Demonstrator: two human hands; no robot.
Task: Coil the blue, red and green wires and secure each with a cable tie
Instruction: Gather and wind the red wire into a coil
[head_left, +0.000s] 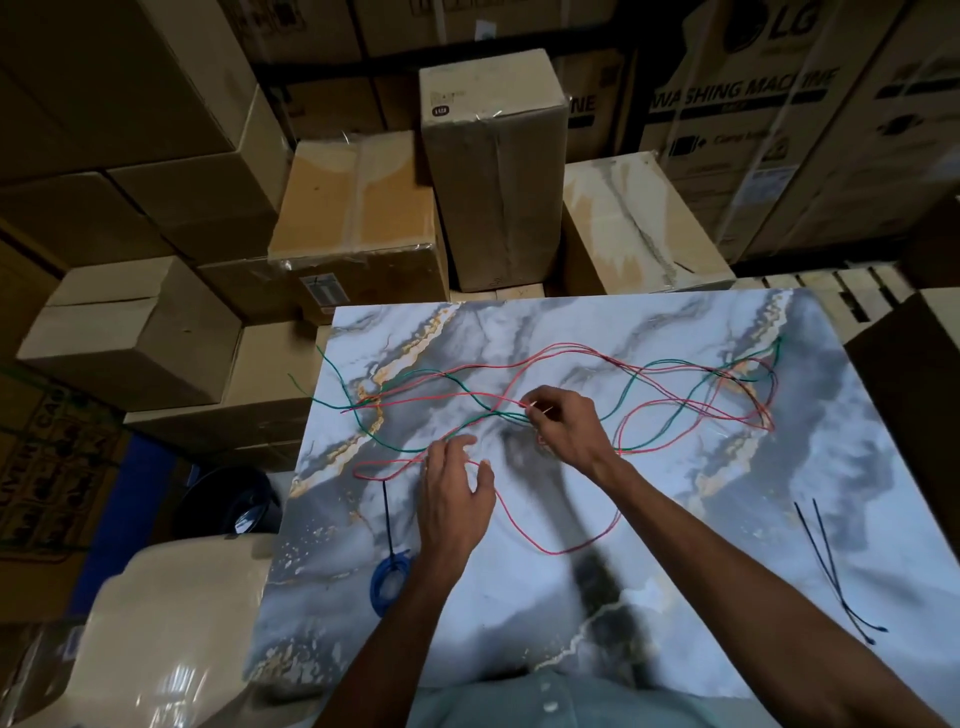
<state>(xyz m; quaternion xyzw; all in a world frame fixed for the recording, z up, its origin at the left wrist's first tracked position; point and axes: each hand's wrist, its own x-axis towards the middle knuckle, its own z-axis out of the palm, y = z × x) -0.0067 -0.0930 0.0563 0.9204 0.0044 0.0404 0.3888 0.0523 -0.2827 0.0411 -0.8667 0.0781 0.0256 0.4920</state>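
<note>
A red wire (566, 548) and a green wire (395, 444) sprawl tangled in long loops across the marble-patterned tabletop (675, 545). My right hand (569, 428) pinches a red strand near the tangle's middle. Just left of it, my left hand (454, 493) rests open on the table, fingers spread over a red loop. The blue wire (387, 577) lies coiled by the table's left edge, a dark cable tie (386, 512) sticking up from it toward the tangle. Two loose black cable ties (831, 566) lie crossed at the right.
Cardboard boxes (488, 171) are stacked high behind and to the left of the table. A cream plastic object (166, 623) sits low at the left. Another dark box (914, 384) stands beyond the table's right edge.
</note>
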